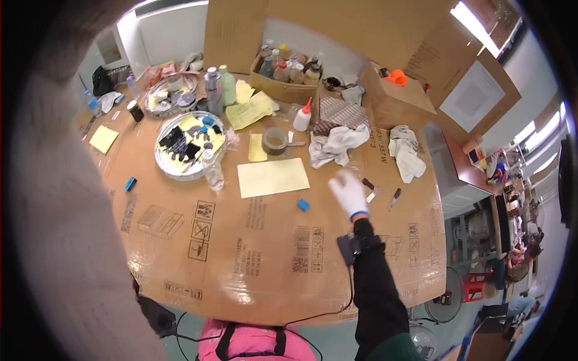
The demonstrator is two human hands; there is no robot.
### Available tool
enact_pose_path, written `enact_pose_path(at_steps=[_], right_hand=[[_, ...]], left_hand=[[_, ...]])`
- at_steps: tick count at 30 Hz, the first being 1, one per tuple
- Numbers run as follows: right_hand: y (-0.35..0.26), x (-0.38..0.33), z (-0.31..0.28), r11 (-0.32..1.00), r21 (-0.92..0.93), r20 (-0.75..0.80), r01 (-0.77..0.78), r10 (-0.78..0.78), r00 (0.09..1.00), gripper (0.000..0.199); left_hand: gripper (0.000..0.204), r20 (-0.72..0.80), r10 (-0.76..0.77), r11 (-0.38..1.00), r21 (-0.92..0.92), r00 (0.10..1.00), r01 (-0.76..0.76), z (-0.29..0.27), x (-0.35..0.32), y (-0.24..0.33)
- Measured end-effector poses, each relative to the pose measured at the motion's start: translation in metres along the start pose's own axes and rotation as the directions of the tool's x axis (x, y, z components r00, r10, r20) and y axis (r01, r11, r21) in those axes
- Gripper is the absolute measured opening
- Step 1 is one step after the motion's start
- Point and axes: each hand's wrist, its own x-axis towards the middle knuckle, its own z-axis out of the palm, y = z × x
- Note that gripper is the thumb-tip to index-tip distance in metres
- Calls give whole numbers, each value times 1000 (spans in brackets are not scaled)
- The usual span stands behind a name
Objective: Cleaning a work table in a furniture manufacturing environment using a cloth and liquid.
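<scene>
My right hand [349,192], in a white glove with a blue cuff edge, hovers over or rests on the right half of the cardboard-covered table; which of the two I cannot tell. Its fingers look slightly apart, with nothing visible in them. Just right of it lies a small dark-handled tool [368,184] with a pale end, and beyond that a second slim dark tool [395,197]. A blue block [303,205] and a pale yellow sheet [274,178] lie to its left. My left hand cannot be made out; a large blurred pale shape [60,210] covers the left side.
White rags [340,146] and a red-tipped glue bottle [303,115] stand behind the hand. A roll of tape [275,142], a paint-smeared tray [174,172] and a carton of bottles [289,90] lie farther back. A cable [325,313] trails from my right wrist over the front edge.
</scene>
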Motion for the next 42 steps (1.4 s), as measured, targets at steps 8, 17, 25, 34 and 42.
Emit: enact_pose_path(at_steps=[8,17,25,34,42], right_hand=[[5,-29,122,954,-284,-125,-96,63,990,43],[-112,23,115,994,79,-295,71,-45,954,33],[-213,141,174,929,-69,-116,363,-369,922,32],[-258,207,236,837,-205,242,508,-460,854,37],[-229,197,249,869,-74,30,489,-488,872,56]], left_hand=[[85,-70,-25,999,-41,997,22,-28,-51,-10],[60,-213,-795,560,-617,568,553,58,-227,4],[78,300,-854,513,348,425,785,218,-443,3],[87,241,-861,507,326,449,798,235,-455,3],[84,289,-855,510,313,431,801,236,-450,-1]])
